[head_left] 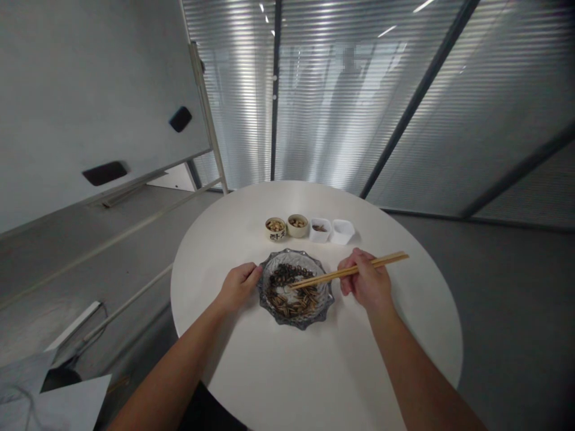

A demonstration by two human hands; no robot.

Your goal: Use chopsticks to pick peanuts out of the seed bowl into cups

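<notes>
A scalloped glass bowl (296, 323) rests on the table and holds dark round pieces at the back and slim brown-striped seeds at the front. My left hand (240, 285) is at its left rim, thumb on the edge and fingers curled against the side. In my right hand (366, 278), to the right of the bowl, is a pair of wooden chopsticks (335, 275). Their tips reach down over the middle of the bowl, among the pieces. Whether anything sits between the tips is too small to tell.
Behind the bowl stand two round cups, a left one (275, 236) and a right one (297, 230), both with pale nut-like pieces. Beside them are two white dishes; the nearer dish (319, 237) holds a few dark seeds, the other dish (342, 231) is rightmost. A whiteboard (90, 78) stands left of the round table (287, 377).
</notes>
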